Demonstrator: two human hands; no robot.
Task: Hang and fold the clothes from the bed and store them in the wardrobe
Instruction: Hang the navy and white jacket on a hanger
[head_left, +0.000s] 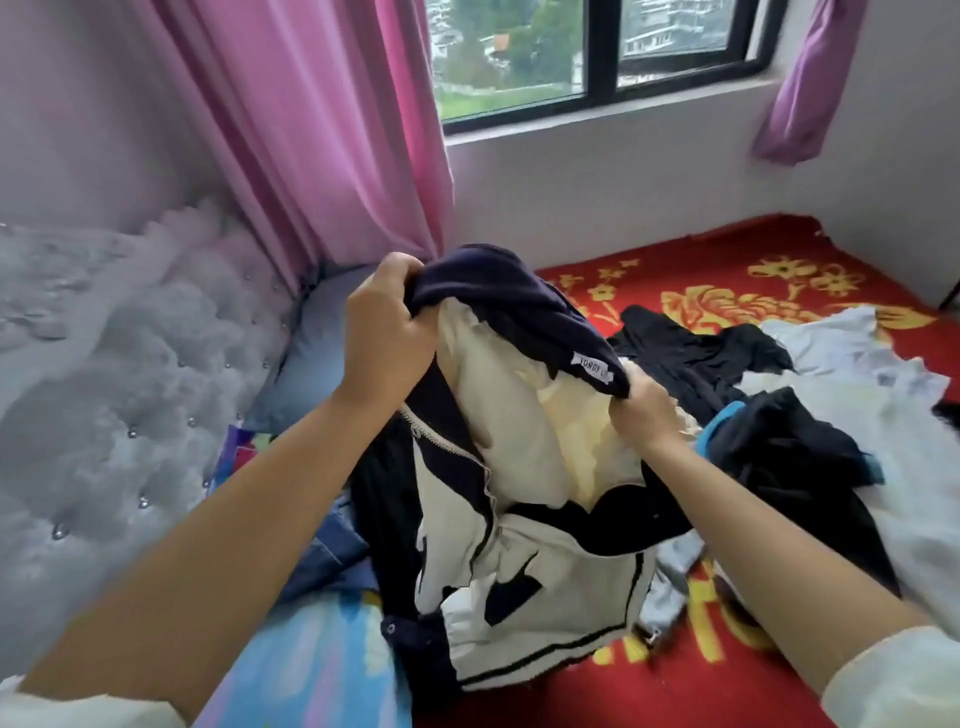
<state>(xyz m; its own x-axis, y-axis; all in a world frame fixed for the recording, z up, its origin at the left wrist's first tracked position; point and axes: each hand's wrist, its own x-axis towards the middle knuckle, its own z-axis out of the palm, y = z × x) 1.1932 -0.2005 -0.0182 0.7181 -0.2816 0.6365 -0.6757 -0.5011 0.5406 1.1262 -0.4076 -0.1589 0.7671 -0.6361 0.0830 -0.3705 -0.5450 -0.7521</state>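
Jacket (524, 525) collar bunched, label partly legible.

Pink curtain (311, 130) hangs beside the window (597, 52).

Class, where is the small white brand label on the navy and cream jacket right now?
In the head view the white label sits on the jacket's navy collar, centre frame, just left of the right hand.

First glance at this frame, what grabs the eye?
Centre frame, the left hand and right hand grip a navy and cream jacket lifted off the bed. Behind it, dark and pale clothes sprawl across a red blanket; pink curtains hang upper left.
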